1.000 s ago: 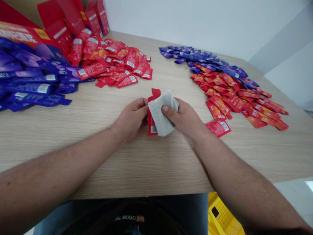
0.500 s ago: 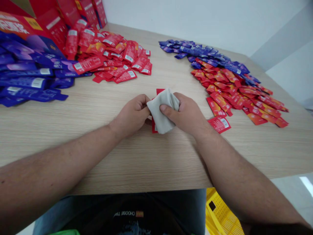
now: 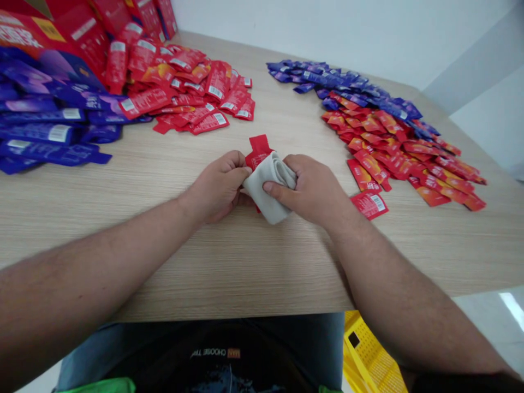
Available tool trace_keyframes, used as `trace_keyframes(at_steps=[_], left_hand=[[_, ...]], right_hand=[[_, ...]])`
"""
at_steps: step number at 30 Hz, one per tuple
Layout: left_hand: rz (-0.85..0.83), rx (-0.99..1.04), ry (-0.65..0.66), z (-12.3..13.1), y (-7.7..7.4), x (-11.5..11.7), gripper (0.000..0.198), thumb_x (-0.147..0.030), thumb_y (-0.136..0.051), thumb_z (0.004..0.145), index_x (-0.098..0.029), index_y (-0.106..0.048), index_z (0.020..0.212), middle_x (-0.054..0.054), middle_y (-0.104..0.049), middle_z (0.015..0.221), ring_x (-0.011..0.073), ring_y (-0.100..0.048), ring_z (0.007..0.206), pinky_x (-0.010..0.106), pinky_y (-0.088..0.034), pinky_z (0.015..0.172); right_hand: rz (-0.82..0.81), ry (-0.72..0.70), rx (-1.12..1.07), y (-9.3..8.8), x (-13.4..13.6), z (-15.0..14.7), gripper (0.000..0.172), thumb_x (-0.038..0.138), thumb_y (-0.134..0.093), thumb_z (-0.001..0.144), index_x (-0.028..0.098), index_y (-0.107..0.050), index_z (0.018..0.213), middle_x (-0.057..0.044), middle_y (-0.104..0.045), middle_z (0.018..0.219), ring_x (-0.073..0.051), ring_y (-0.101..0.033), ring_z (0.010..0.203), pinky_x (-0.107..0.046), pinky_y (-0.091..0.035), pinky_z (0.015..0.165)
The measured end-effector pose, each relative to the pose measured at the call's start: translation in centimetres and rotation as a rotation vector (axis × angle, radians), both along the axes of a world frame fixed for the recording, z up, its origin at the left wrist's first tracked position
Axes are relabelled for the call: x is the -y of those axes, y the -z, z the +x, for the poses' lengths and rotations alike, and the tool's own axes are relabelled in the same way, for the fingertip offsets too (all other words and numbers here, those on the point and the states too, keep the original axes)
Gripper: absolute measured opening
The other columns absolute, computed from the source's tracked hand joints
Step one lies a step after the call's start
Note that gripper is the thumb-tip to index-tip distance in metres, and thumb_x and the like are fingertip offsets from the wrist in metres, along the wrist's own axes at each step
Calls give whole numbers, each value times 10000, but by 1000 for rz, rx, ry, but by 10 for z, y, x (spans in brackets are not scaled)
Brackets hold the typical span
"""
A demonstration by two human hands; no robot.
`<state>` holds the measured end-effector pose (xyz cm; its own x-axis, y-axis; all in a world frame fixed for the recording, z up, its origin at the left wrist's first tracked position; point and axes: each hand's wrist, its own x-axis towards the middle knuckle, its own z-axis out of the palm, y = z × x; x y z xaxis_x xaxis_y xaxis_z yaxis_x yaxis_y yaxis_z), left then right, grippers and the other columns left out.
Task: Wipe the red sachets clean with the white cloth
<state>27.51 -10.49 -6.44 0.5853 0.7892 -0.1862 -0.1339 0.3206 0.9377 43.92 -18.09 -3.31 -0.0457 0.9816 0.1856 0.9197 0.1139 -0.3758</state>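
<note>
A folded, pale grey ribbed cloth (image 3: 270,188) is gripped by my right hand (image 3: 313,188), thumb on top and fingers behind it. Its upper right side shows rolled layers. Behind the cloth is a red packet (image 3: 258,147), whose tabbed top sticks out above. My left hand (image 3: 223,185) is closed at the packet's left edge, thumb and forefinger pinched together beside the cloth. The cloth covers most of the packet, so I cannot tell whether it is open. Some left fingertips are hidden behind both.
Red packets (image 3: 192,90) and blue packets (image 3: 53,120) are heaped at the left, by red boxes (image 3: 77,38). Flatter red-orange packets (image 3: 385,136) and blue packets (image 3: 339,82) lie at the right. One red packet (image 3: 370,204) is near my right forearm. Below the table edge stands a yellow basket (image 3: 372,355).
The red packet has tilted left and more of its top shows above the cloth. The cloth has shifted slightly left with my right hand, its rolled layers now more visible.
</note>
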Motion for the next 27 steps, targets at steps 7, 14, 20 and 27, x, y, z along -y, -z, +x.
trace_keyframes(at_steps=[7,14,20,27], left_hand=[[66,-32,-48,0,0,-1,149,-88,-556,755,-201,-464,725,-47,-479,575,90,-440,474,197,-356,454],[20,18,-82,-1,-8,-4,127,-85,-503,759,-208,-472,772,-32,-537,610,113,-515,499,206,-400,449],[31,-1,-80,-4,-11,-7,119,-101,-526,752,-203,-468,771,-24,-563,645,125,-574,560,214,-466,488],[155,-92,217,-9,-3,-2,94,-138,-573,735,-198,-540,800,-21,-609,671,134,-587,568,232,-485,509]], right_hand=[[39,9,34,0,2,-6,306,494,-605,850,188,-590,841,-47,-605,833,-194,-490,753,-313,-306,678],[-99,-127,88,-1,2,-3,299,489,-630,845,192,-612,877,-38,-614,844,-183,-487,743,-305,-290,659],[-184,-231,108,-2,3,1,285,471,-662,823,193,-631,872,-38,-629,837,-180,-508,737,-300,-301,653],[-51,77,-177,-11,2,13,324,498,-576,878,184,-636,825,-7,-620,735,-153,-501,661,-288,-303,608]])
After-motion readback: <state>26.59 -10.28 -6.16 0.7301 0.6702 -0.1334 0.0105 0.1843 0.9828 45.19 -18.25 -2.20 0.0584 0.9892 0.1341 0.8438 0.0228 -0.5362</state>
